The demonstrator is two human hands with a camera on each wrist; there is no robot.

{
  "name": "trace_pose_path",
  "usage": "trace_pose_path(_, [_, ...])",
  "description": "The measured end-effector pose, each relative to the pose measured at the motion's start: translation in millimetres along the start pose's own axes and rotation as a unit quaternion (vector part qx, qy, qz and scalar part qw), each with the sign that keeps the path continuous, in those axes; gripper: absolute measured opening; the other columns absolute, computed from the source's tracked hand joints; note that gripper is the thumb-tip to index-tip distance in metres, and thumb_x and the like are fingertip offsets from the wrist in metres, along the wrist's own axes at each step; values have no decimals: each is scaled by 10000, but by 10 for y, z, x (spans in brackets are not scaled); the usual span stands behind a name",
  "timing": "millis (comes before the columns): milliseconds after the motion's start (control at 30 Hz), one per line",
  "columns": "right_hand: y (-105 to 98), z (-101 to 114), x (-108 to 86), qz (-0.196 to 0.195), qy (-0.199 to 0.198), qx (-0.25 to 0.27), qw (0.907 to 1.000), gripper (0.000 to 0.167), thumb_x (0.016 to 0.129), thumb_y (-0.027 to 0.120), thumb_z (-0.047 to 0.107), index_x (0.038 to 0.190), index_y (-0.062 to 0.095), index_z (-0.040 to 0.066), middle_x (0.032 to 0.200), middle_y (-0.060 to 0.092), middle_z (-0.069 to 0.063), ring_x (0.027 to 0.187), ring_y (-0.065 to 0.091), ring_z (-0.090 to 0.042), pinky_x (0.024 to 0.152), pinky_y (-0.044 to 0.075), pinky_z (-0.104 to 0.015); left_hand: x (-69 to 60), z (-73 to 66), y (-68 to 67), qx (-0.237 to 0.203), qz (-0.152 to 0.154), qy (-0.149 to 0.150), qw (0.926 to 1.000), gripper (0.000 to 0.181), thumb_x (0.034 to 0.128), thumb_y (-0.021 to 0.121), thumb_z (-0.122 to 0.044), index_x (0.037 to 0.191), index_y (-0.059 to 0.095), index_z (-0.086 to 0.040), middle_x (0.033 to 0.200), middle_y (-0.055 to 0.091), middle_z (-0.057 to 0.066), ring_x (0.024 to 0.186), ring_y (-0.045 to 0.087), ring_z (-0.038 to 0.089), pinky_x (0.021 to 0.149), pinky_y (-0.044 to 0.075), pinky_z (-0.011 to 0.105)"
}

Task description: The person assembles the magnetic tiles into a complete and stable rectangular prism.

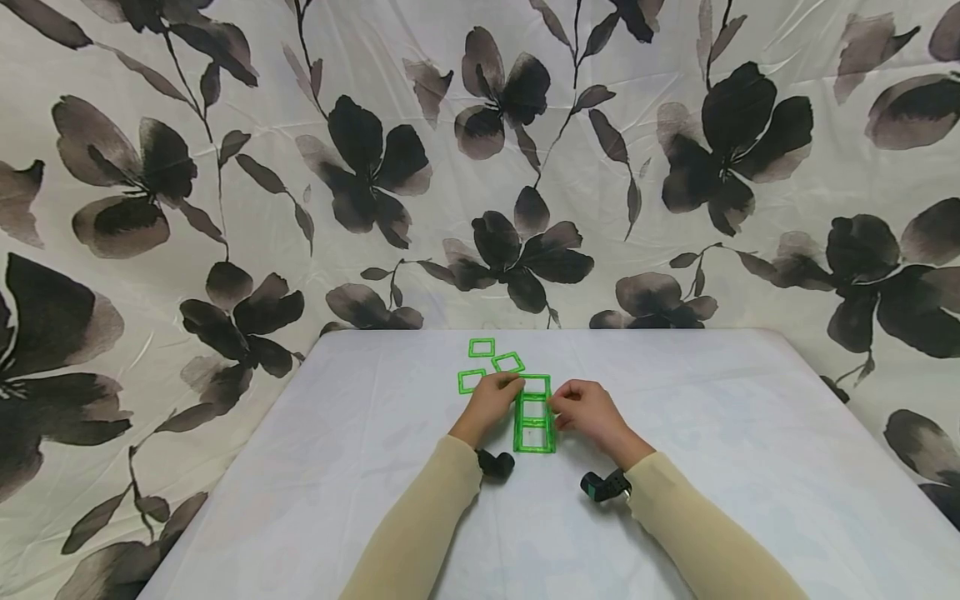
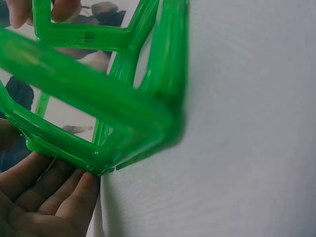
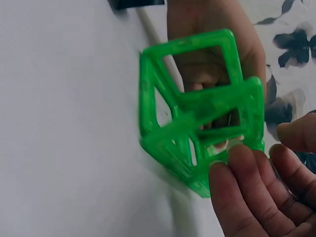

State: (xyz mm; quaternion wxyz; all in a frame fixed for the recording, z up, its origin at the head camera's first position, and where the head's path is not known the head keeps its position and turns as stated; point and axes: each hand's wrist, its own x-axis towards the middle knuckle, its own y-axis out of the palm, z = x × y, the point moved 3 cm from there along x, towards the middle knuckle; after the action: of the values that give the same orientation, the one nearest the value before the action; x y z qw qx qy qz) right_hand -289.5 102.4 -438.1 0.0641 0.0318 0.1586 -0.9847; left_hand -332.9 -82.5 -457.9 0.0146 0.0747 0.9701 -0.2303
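Observation:
A tall box-like structure of translucent green magnetic tiles, with open square frames, stands on the white table. My left hand is at its left side; in the left wrist view the thumb and fingers pinch a far edge of a green frame. On the right side is my right hand. In the right wrist view its fingertips touch the edge of the structure, while the thumb stays apart from it. Part of the structure's upper left is hidden behind my left hand.
Three loose green square tiles lie behind my left hand: a far one, a tilted one and a near one, partly covered by the hand. The white table ends at a flower-patterned cloth.

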Motion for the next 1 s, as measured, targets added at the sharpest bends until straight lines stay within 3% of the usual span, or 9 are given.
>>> trace_pose_path(200, [-118, 62, 109, -292, -234, -809, 9960, 167, 917, 645, 240, 944, 667, 77, 962, 700, -125, 710, 652, -155, 675, 579, -318, 22, -16, 3, 7, 202, 49, 9998, 486, 969, 515, -480, 1338, 582, -170, 1345, 596, 39, 1197, 595, 235, 1026, 470, 435])
trace_pose_path(433, [-227, 163, 244, -599, -508, -1755, 9813, 153, 912, 655, 274, 956, 680, 130, 926, 686, -54, 775, 600, -172, 626, 481, -272, 64, -22, 24, -18, 353, -46, 9994, 513, 953, 534, -504, 1340, 584, -171, 1352, 594, 27, 1204, 596, 207, 1048, 453, 416])
trace_pose_path(733, [-177, 228, 417, 39, -721, -2188, 9731, 305, 949, 602, 281, 1169, 666, 80, 1093, 694, -71, 999, 630, -219, 824, 526, -382, 106, -67, 25, 208, 558, 99, 9982, 520, 956, 528, -498, 1341, 588, -154, 1324, 615, 28, 1213, 579, 184, 1079, 420, 426])
trace_pose_path(1000, [-141, 220, 496, 305, -726, -2338, 9691, 277, 966, 579, 229, 1175, 676, 75, 1146, 690, -78, 1074, 622, -229, 919, 509, -419, 134, -68, 33, 279, 671, 159, 9972, 500, 966, 518, -480, 1334, 594, -151, 1342, 602, 42, 1203, 584, 191, 1076, 421, 431])
